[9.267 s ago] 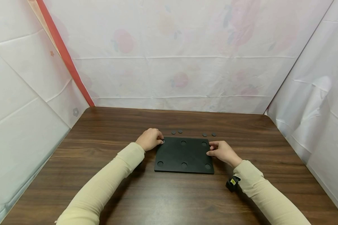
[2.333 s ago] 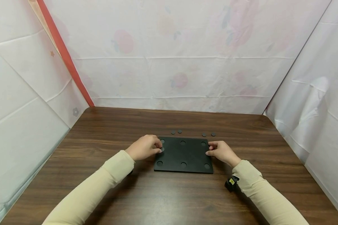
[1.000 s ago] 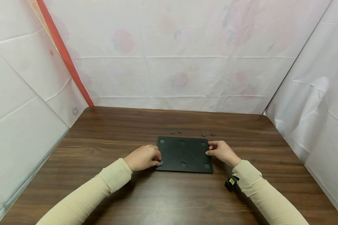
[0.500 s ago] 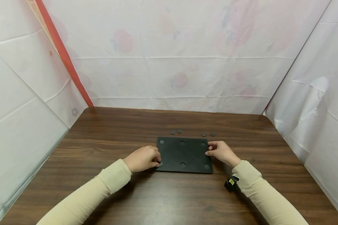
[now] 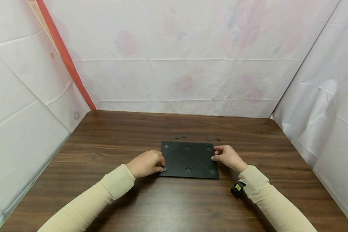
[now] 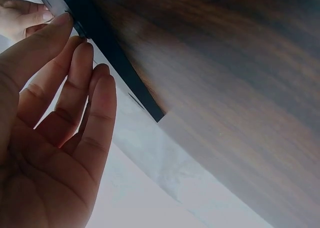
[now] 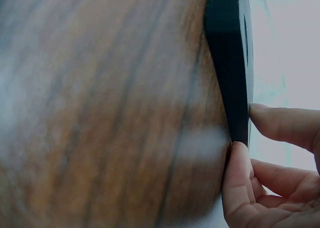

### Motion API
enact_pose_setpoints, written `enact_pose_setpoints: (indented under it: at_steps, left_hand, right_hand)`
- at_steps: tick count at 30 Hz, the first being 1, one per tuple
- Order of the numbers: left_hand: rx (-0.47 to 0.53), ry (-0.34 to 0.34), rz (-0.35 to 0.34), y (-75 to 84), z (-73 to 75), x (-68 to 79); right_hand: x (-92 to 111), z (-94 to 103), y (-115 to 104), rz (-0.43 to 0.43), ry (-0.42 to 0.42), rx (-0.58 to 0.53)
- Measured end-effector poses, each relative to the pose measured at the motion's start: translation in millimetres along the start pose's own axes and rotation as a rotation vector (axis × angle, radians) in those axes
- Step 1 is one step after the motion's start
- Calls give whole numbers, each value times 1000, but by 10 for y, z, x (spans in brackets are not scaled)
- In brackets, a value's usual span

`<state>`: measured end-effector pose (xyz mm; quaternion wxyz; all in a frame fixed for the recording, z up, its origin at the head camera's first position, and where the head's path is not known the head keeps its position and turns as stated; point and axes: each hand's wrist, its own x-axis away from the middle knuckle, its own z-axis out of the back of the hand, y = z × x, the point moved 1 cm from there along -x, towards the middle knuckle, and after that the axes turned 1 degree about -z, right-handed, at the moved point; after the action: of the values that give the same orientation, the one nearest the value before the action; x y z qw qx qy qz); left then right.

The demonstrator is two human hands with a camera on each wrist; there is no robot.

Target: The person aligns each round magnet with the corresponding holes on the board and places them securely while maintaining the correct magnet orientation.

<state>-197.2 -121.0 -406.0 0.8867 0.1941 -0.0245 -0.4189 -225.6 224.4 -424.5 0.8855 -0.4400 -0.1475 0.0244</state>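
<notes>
A flat black board with several round recesses lies on the table. My left hand pinches a small dark grey disc between thumb and fingers at the near-left recess. In the left wrist view, the thumb and index fingertips meet at the board's edge, the other fingers loosely bent. A grey disc sits in the far-left recess. My right hand grips the board's right edge; in the right wrist view, its thumb is on the top and a finger is against the side.
Behind the board, two loose discs lie on the left and two on the right of the brown wood-grain table. Pale printed sheets enclose the table's back and sides. A black wrist camera hangs under the right sleeve.
Since the oldest frame, my left hand has moved from the far-left recess toward me to the near-left one, carrying a disc. It has stayed there this last second. My right hand keeps its place.
</notes>
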Motion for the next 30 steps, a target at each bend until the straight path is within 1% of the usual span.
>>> enact_pose_setpoints:
  at_steps: [4, 11, 17, 24, 30]
  left_hand:
    - [-1, -6, 6, -7, -2, -8]
    - [9, -2, -5, -14, -4, -14]
    - [11, -8, 4, -10, -5, -16]
    - [30, -26, 31, -27, -17, -24]
    - [89, -35, 83, -30, 12, -48]
  right_hand:
    - [3, 4, -9, 0, -1, 1]
    - [5, 10, -20, -1, 1, 2]
    - [0, 11, -15, -2, 1, 2]
    - [-2, 7, -12, -1, 0, -8]
    - [-1, 3, -8, 3, 0, -10]
